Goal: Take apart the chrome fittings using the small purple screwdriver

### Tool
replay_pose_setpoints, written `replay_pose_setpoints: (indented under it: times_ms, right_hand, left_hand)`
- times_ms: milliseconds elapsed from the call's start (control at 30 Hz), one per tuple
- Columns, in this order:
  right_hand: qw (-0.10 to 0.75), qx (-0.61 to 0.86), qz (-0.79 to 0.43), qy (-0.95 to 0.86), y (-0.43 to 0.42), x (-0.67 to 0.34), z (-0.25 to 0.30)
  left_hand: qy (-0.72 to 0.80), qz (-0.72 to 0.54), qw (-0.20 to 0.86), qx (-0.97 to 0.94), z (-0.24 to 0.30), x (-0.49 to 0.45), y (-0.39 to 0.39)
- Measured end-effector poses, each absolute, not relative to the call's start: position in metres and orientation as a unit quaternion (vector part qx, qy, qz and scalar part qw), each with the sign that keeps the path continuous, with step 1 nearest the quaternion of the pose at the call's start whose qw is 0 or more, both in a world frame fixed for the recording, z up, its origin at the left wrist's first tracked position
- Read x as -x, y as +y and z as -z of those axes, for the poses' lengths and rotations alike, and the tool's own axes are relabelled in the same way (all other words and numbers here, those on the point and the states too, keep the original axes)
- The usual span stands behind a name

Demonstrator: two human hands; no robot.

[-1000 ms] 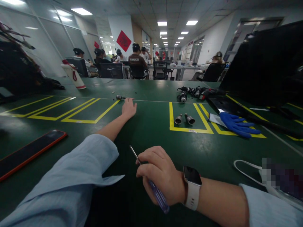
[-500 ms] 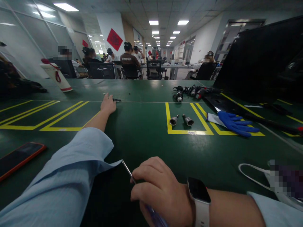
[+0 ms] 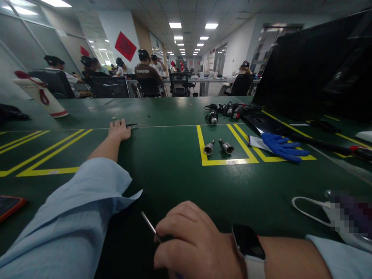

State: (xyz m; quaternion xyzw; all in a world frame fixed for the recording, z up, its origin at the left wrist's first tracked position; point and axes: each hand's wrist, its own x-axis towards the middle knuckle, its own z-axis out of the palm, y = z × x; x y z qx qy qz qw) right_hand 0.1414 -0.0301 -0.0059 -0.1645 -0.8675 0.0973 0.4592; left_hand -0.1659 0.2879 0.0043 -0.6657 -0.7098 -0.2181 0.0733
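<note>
My left hand is stretched far out across the green table. Its fingers are curled down over a small dark metal part, whose end sticks out to the right of them. Close to me, my right hand is closed round a screwdriver; its thin metal shaft points up and left, and the handle is hidden under the hand. A smartwatch sits on my right wrist. Both arms wear light blue sleeves.
Two metal cylinders lie inside a yellow-taped box. A blue glove and a pile of dark parts lie to the right, by a black panel. A white cup stands far left, an orange-cased phone near left. People sit at desks behind.
My left hand has moved over the small dark part, which earlier lay just left of it. My view has swung right and dipped, so my right hand sits lower in frame.
</note>
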Motion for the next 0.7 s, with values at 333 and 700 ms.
replay_pose_setpoints:
  times_ms: [333, 700]
  right_hand:
    - [0.405, 0.135, -0.087, -0.9, -0.022, -0.149, 0.005]
    - [0.4, 0.14, -0.11, -0.899, -0.027, -0.153, -0.002]
  left_hand:
    - [-0.766, 0.192, 0.09, 0.607, -0.008, 0.153, 0.271]
    - [-0.615, 0.291, 0.112, 0.724, -0.003, 0.101, 0.122]
